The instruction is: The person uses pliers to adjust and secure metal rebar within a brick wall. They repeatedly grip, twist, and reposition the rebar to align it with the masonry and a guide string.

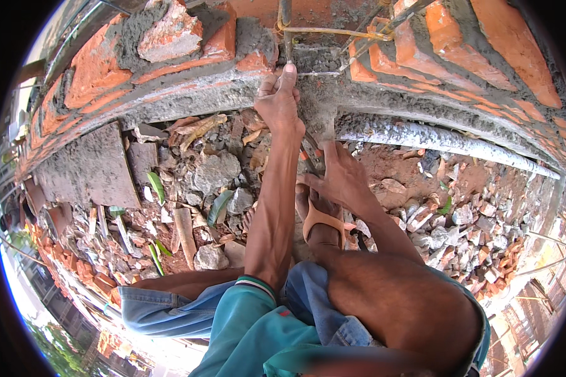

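My left hand point(279, 99) is closed around the lower end of an upright steel bar point(287, 43), thumb uppermost, in a gap between two brick walls point(97, 66). A yellowish bent rod point(333, 31) crosses the bar above it, and a thinner rod point(321, 73) runs right from the hand. Below, my right hand point(338, 177) is open, thumb apart from fingers, at a dark tool with orange-banded handles point(307, 156), just above my sandalled foot point(321, 220). Whether the fingertips touch the tool is unclear.
Rubble point(214, 173), broken bricks and leaves cover the ground along the concrete footing point(182, 97). A rough board point(97, 173) leans at the left, and a long whitish pipe point(440, 141) lies along the right footing. My bent knee point(396, 295) fills the lower right.
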Demonstrator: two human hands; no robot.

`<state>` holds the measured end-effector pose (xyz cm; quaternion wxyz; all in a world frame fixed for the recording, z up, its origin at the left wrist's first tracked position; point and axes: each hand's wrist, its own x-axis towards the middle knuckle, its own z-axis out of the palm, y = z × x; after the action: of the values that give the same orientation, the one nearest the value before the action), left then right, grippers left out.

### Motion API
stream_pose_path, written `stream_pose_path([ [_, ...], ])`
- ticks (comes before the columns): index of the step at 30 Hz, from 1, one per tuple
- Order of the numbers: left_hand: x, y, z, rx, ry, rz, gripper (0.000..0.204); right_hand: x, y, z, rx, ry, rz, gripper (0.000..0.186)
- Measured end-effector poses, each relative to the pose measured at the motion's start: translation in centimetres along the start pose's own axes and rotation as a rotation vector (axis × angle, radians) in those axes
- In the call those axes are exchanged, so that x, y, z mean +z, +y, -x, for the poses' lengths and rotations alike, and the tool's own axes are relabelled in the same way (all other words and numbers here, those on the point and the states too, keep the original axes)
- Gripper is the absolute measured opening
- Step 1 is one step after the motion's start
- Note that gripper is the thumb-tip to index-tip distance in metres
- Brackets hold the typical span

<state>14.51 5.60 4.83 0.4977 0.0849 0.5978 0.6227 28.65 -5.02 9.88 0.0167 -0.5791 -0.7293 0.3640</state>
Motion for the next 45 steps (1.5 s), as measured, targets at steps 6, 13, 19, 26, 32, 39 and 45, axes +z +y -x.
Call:
stream_pose_path([
  [6,-1.9,0.0,-0.6,-0.076,-0.162,-0.019,0.026,3.0,0.6,1.9,-0.052,0.221,-0.088,0.05],
  [13,-2.5,-2.1,0.0,0.499,-0.015,-0.597,0.029,0.7,2.6,3.1,0.057,0.082,-0.586,0.043],
  [19,-2.8,-1.2,0.6,0.867,-0.117,-0.865,0.022,-0.5,1.9,4.3,0.222,0.156,-0.847,0.035],
  [26,-2.1,-1.6,0.7,-0.008,-0.008,-0.135,0.019,-1.5,0.7,2.5,0.11,0.182,-0.745,0.038],
  [32,-4.6,-0.5,1.0,0.614,-0.143,-0.887,0.028,-1.4,1.3,2.3,0.097,0.134,-0.913,0.05],
  [39,-4.6,0.4,-1.2,0.436,-0.248,-1.002,0.047,-1.3,1.7,-0.8,0.407,-0.14,-1.165,0.045],
  [45,-4.5,2.6,-0.6,0.263,-0.354,-1.094,0.039,-0.6,1.3,-5.0,0.434,-0.321,-1.173,0.036],
])
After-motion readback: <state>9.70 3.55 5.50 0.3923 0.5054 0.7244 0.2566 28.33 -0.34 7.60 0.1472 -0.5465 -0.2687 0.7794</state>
